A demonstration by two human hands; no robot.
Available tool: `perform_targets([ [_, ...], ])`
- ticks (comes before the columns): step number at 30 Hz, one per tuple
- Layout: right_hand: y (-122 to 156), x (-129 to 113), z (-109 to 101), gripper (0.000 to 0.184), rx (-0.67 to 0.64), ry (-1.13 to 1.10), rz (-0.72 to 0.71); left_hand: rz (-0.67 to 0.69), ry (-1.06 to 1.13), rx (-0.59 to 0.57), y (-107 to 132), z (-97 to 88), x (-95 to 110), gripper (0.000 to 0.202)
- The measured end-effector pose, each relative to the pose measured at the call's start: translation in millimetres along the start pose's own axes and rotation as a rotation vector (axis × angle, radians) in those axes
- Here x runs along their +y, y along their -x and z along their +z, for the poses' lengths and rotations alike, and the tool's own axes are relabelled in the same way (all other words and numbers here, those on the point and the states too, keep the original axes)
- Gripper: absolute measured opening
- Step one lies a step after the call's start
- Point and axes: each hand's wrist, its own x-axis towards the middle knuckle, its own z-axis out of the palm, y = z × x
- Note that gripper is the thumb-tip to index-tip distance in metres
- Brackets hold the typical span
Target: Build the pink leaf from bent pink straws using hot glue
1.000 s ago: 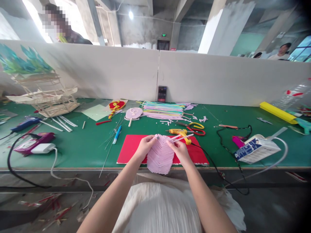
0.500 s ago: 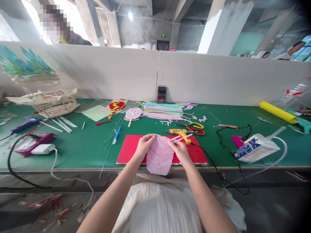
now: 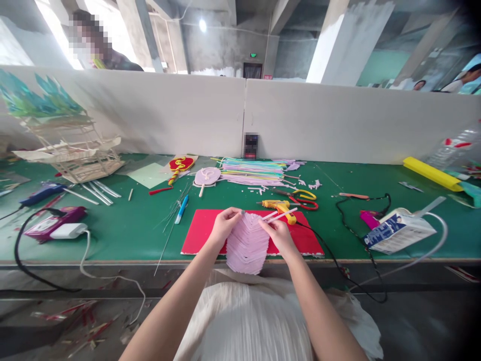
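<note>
A pale lilac piece woven or layered from strips in a chevron pattern (image 3: 248,245) hangs between my hands, over the front edge of a red board (image 3: 205,228). My left hand (image 3: 226,225) pinches its upper left edge. With thumb and fingers together, my right hand (image 3: 277,231) grips its upper right edge, where two loose lilac strip ends (image 3: 283,214) stick out to the right. Just behind my right hand, a yellow glue gun (image 3: 280,206) lies on the board's back edge. Scissors with red and yellow handles (image 3: 305,200) lie beyond it.
Pastel strips (image 3: 251,171) lie in a bundle at the table's back. A blue pen (image 3: 182,208) and thin wires are left of the board. A stick-built model (image 3: 82,155) stands far left; a carton (image 3: 400,230) and cables are right. A white partition (image 3: 319,120) borders the back.
My hands and the lilac piece hold almost the same position. The view has shifted very slightly, and a person behind the partition has moved a little.
</note>
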Motion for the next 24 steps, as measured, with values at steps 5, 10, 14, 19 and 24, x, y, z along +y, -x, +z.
perform_targets([
  [5, -0.5, 1.2, -0.8, 0.028, -0.017, 0.006, 0.006, 0.043, 0.014, 0.005, -0.6, 1.0, 0.6, 0.036],
  [10, -1.8, 4.5, -1.8, 0.027, -0.02, 0.029, -0.005, 0.089, 0.021, 0.002, -3.0, -0.1, -2.1, 0.031],
  [14, -2.6, 6.3, -2.1, 0.026, -0.017, 0.044, -0.014, 0.113, 0.01, -0.01, -4.9, -1.5, -5.5, 0.03],
  [19, -2.4, 7.4, -2.5, 0.026, -0.022, 0.052, -0.01, 0.116, -0.012, -0.017, -6.2, -2.0, -8.1, 0.029],
  [24, -2.3, 7.4, -3.1, 0.029, -0.031, 0.074, -0.002, 0.103, -0.045, -0.011, -5.6, -2.2, -6.3, 0.032],
])
